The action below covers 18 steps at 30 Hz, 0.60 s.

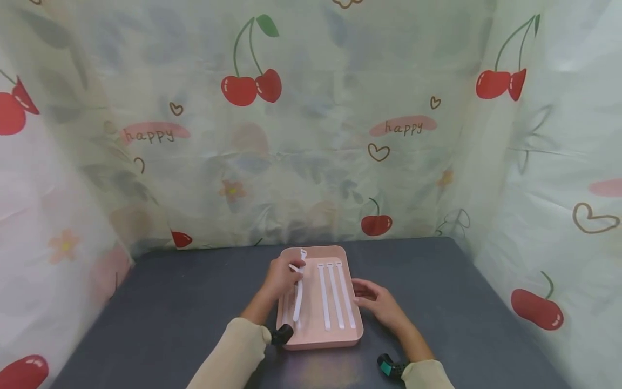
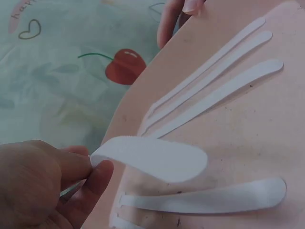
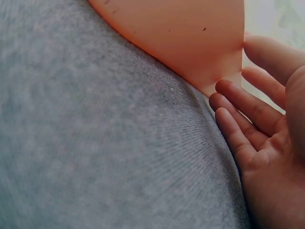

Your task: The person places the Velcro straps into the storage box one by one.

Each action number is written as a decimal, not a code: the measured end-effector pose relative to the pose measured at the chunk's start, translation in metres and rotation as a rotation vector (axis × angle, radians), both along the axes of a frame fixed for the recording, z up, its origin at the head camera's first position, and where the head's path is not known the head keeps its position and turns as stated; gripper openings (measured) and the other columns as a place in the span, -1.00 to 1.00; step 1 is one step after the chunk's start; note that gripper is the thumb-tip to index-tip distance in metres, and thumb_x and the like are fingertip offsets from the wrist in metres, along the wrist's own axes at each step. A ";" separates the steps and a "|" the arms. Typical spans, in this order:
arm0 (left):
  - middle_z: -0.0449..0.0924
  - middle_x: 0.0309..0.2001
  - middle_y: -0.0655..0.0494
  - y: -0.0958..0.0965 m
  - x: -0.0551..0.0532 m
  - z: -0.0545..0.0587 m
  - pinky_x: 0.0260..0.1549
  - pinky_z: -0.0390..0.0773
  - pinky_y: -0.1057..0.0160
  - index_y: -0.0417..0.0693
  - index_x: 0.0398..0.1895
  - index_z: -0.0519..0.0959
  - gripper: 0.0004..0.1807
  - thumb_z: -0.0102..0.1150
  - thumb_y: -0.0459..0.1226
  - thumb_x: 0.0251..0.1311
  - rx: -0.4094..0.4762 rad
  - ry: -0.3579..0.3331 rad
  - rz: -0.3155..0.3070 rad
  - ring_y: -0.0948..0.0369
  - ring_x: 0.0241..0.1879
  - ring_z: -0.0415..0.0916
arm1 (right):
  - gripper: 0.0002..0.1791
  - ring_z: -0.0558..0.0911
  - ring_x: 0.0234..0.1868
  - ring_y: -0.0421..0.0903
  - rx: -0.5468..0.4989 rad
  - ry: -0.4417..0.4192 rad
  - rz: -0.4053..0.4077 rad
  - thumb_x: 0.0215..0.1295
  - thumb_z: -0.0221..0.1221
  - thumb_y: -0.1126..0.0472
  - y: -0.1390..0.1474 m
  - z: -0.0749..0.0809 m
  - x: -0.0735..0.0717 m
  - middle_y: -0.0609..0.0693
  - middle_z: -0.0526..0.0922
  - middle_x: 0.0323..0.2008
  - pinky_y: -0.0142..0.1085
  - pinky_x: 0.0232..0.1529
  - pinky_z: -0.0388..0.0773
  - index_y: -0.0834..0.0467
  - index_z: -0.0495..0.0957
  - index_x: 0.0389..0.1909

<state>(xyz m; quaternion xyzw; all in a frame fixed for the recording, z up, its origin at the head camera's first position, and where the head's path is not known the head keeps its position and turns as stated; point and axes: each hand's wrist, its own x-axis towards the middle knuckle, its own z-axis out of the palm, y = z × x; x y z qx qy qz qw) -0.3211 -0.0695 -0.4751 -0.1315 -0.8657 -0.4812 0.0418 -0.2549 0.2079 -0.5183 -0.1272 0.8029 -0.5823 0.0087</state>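
A white cable strap [image 2: 157, 160] with a rounded end is pinched between thumb and fingers of my left hand [image 1: 283, 276], over the left side of a pink tray [image 1: 311, 337]. Its loose end hangs above the tray floor in the left wrist view. Beneath it another white strap [image 2: 205, 196] lies flat, and part of one more shows at the bottom edge. Three white straps [image 1: 332, 294] lie side by side in the tray's right half. My right hand [image 1: 378, 302] rests its loosely extended fingers [image 3: 252, 112] against the tray's right side.
The tray stands on a dark grey tabletop [image 1: 194, 308]. Pale curtains [image 1: 311, 162] printed with cherries enclose the table at the back and both sides. Black wrist devices [image 1: 282, 335] sit at both sleeves.
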 end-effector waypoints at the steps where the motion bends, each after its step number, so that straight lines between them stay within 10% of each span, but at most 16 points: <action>1: 0.64 -0.26 -0.11 0.002 -0.001 -0.001 -0.56 0.58 0.26 -0.30 -0.17 0.67 -0.73 0.26 -0.59 0.01 -0.012 0.000 -0.001 0.18 -0.49 0.61 | -0.44 0.56 0.09 0.09 0.001 -0.003 0.003 0.27 0.28 0.24 -0.001 0.004 0.002 0.20 0.57 0.10 -0.23 0.05 0.50 0.26 0.42 0.28; 10: 0.61 -0.33 -0.04 0.015 -0.012 -0.007 -0.57 0.53 0.28 -0.25 -0.25 0.69 -0.76 0.28 -0.58 -0.03 -0.144 -0.014 0.049 0.20 -0.52 0.51 | -0.44 0.54 0.11 0.14 0.025 -0.018 0.023 0.31 0.23 0.28 -0.005 0.025 0.013 0.26 0.55 0.11 -0.13 0.09 0.48 0.33 0.37 0.30; 18: 0.57 -0.43 -0.03 0.025 -0.012 -0.013 -0.45 0.49 0.27 -0.34 -0.31 0.68 -0.78 0.29 -0.58 -0.10 -0.199 0.005 0.057 0.13 -0.41 0.46 | -0.44 0.54 0.10 0.15 0.016 -0.017 -0.022 0.29 0.24 0.29 -0.006 0.008 0.005 0.24 0.56 0.10 0.05 0.12 0.43 0.31 0.39 0.29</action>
